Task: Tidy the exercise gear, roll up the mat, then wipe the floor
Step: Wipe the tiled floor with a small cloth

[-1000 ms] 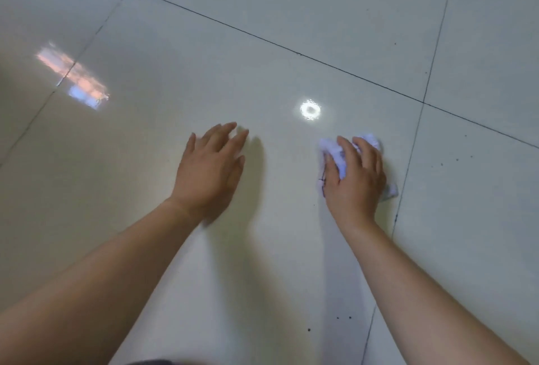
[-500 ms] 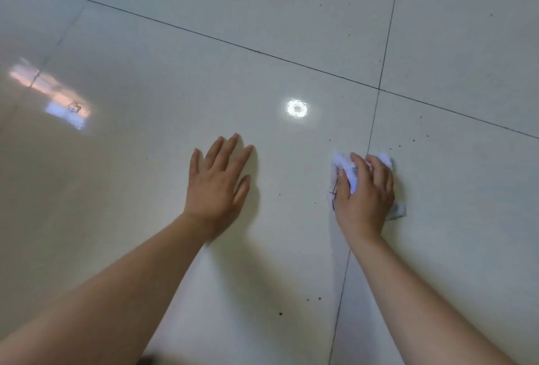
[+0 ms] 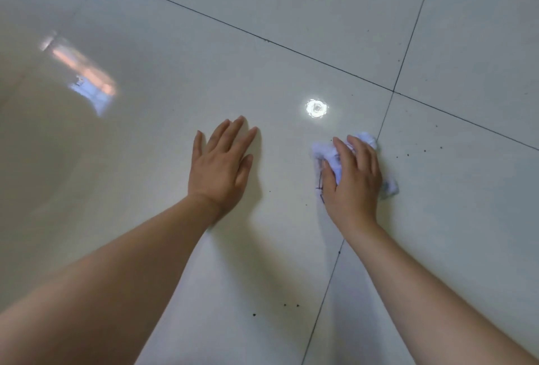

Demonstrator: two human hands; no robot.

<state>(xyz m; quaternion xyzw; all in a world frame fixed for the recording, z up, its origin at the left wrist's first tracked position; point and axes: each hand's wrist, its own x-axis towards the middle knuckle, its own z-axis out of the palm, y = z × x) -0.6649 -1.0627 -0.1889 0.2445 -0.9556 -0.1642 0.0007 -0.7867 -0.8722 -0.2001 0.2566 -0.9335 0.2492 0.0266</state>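
Observation:
My right hand (image 3: 354,179) presses a crumpled white cloth (image 3: 331,154) onto the glossy pale tiled floor (image 3: 145,160), just left of a dark grout line. White folds of the cloth stick out past my fingertips and at the right of my palm. My left hand (image 3: 221,165) lies flat on the tile to the left, fingers spread, holding nothing. No mat or exercise gear is in view.
Small dark specks (image 3: 424,151) dot the tile right of the cloth, and a few more specks (image 3: 284,306) lie near my forearms. Grout lines cross at a junction (image 3: 393,91) up right. A lamp reflection (image 3: 317,108) and a window reflection (image 3: 84,79) shine on the floor.
My right hand and the cloth have stayed close to the grout line, ending just left of it. The view has shifted. My left hand stays flat on the floor.

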